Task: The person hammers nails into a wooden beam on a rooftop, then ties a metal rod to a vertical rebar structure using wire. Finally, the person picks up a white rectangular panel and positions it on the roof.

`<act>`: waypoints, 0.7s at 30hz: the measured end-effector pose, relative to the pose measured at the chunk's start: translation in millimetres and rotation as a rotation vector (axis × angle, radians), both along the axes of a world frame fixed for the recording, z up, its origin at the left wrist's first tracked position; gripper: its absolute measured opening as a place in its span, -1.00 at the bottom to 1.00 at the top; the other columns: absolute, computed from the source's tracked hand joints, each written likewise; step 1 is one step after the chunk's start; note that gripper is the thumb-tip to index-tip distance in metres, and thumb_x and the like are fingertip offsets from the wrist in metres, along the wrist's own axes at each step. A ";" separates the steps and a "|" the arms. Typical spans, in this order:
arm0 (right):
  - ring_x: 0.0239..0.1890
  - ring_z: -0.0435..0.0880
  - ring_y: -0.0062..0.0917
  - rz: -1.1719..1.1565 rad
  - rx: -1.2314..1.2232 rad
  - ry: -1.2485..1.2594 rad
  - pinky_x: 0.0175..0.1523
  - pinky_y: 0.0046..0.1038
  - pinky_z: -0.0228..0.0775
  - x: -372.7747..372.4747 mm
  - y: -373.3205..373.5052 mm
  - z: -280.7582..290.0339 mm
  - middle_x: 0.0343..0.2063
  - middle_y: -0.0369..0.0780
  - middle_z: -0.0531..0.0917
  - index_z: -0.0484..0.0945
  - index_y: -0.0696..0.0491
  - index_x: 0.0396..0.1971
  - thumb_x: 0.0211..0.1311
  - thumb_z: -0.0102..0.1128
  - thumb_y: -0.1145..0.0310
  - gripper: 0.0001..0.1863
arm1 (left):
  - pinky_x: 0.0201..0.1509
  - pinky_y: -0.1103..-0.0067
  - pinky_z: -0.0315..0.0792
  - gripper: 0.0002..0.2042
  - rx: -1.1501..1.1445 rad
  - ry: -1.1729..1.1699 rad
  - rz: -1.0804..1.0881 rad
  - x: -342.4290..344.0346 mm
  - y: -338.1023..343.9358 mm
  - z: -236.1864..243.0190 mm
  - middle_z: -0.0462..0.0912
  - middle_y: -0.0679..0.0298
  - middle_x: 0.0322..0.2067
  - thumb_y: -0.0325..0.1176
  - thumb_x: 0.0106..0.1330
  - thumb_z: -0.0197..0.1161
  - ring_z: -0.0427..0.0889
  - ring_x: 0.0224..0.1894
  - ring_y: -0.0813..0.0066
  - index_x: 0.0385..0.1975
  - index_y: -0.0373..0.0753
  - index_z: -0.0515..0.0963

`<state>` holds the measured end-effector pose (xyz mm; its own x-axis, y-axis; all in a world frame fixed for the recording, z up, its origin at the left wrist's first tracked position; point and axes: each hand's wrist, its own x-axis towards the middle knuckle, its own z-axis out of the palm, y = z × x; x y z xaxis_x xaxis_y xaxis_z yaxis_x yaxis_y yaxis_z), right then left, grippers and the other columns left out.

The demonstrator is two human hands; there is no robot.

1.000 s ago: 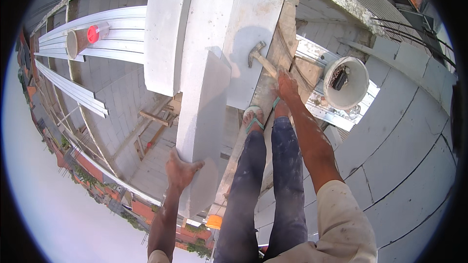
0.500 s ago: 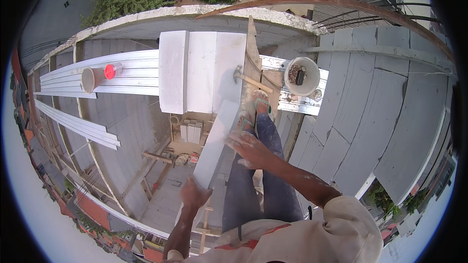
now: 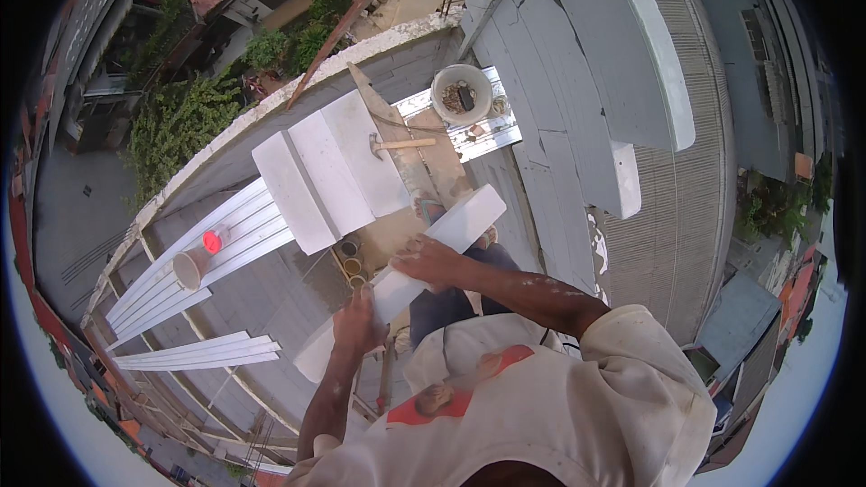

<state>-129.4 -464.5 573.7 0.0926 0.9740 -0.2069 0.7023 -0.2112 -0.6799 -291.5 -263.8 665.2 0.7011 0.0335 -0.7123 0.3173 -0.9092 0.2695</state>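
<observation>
A long, pale lightweight concrete block (image 3: pixel 474 219) slants across in front of my thighs, its far end to the right and its near end to the lower left. My left hand (image 3: pixel 359 320) is closed around it near the lower end. My right hand (image 3: pixel 428 261) grips its edge around the middle, fingers bent over it. Just beyond lie several similar white blocks (image 3: pixel 329 162) side by side. A claw hammer (image 3: pixel 403 143) with a wooden handle rests beside them, its head against the nearest block's edge. My feet stand partly hidden behind the held block.
A white bucket (image 3: pixel 437 90) with rubble and a dark object stands on silver metal strips (image 3: pixel 480 146). More strips (image 3: pixel 257 216) at left carry a pale pail (image 3: pixel 188 271) and a red-topped container (image 3: pixel 213 241). Grey panels (image 3: pixel 541 81) extend right. Open drops lie below, left of the wooden board (image 3: pixel 439 158).
The block has swung clockwise, its far end now to the right and closer to me. My right hand has gone from its side to gripping it. The view has turned too.
</observation>
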 end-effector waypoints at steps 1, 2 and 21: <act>0.21 0.58 -0.20 -0.075 0.026 -0.013 0.28 -0.09 0.33 -9.1 -17.7 5.0 0.11 -0.16 0.64 0.48 0.03 0.23 -0.25 0.61 0.37 -0.13 | 0.08 0.15 0.62 -0.14 -0.001 -0.048 -0.082 3.6 -4.2 1.8 0.54 0.04 0.14 -0.20 -0.03 0.55 0.67 0.09 -0.05 0.32 -0.30 0.31; 0.17 0.59 -0.20 -0.150 0.052 -0.027 0.26 -0.11 0.34 -16.9 -35.9 9.2 0.08 -0.16 0.64 0.49 0.03 0.20 -0.26 0.61 0.36 -0.15 | 0.09 0.17 0.62 -0.13 -0.011 -0.065 -0.165 10.6 -8.8 5.0 0.54 0.04 0.14 -0.20 -0.05 0.57 0.67 0.10 -0.03 0.32 -0.29 0.32; 0.46 0.33 -0.06 -1.364 -0.406 0.039 0.55 0.02 0.03 -220.4 -366.5 110.7 0.34 0.00 0.49 0.33 0.05 0.43 -0.29 0.68 0.17 0.13 | 0.09 0.25 0.61 -0.22 -0.329 -0.247 -1.384 118.4 -353.3 30.7 0.61 0.09 0.06 -0.41 -0.13 0.60 0.67 0.11 0.06 0.21 -0.27 0.44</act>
